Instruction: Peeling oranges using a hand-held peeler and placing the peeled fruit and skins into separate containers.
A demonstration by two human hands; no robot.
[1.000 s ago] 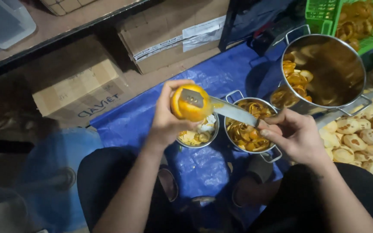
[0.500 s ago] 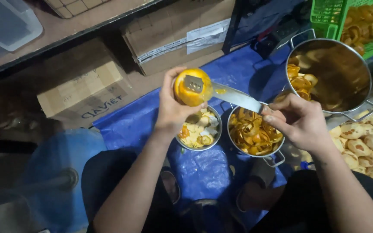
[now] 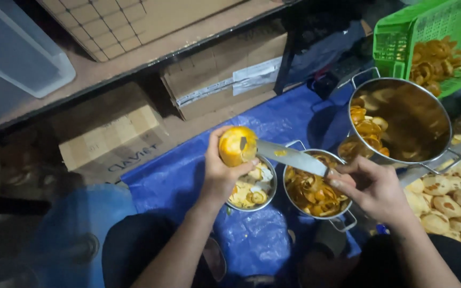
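My left hand (image 3: 221,173) grips an orange fruit (image 3: 236,145) above a small steel bowl (image 3: 254,186) of pale fruit pieces. My right hand (image 3: 372,188) holds a knife (image 3: 292,158) by the handle, and the blade tip is stuck into the fruit's side. Under the blade stands a steel pot (image 3: 317,188) filled with curled orange peels.
A big steel pot (image 3: 407,120) with peels stands at the right, below a green plastic crate (image 3: 437,38) of peels. Peeled pale fruits (image 3: 455,198) lie heaped at far right. Blue tarp (image 3: 177,176) covers the floor; cardboard boxes (image 3: 225,69) sit under a shelf.
The view has shifted slightly. My hands keep the fruit and knife together, and the blade tip now sits in the fruit's side with the fruit turned a little.
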